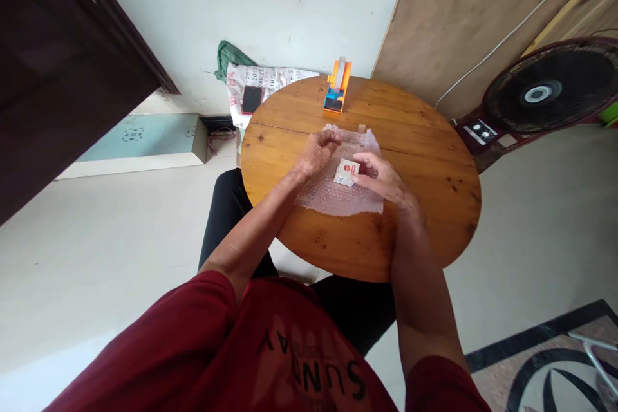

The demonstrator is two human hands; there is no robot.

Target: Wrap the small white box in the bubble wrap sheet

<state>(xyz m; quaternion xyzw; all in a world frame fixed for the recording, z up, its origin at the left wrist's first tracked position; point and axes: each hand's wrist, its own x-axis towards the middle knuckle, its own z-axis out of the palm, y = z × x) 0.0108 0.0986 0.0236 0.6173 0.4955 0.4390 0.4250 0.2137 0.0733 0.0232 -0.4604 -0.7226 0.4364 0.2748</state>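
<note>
A small white box (344, 172) with a red round mark rests on a sheet of bubble wrap (338, 203) on the round wooden table. My right hand (382, 177) grips the box from its right side, thumb and forefinger on its edges. My left hand (318, 151) is closed at the sheet's upper left edge, fingers curled over the plastic; the fingertips are partly hidden. A small strip of tape (362, 129) shows at the sheet's far edge. Beyond the sheet stands an orange and blue tape dispenser (338, 87).
The round table (434, 187) stands close to the wall. Left of it, a phone (252, 100) lies on a printed white sack (284, 75), with a green bag (232, 59) behind. A large fan (541, 95) is at the right, a long pale box (140, 135) on the floor at left.
</note>
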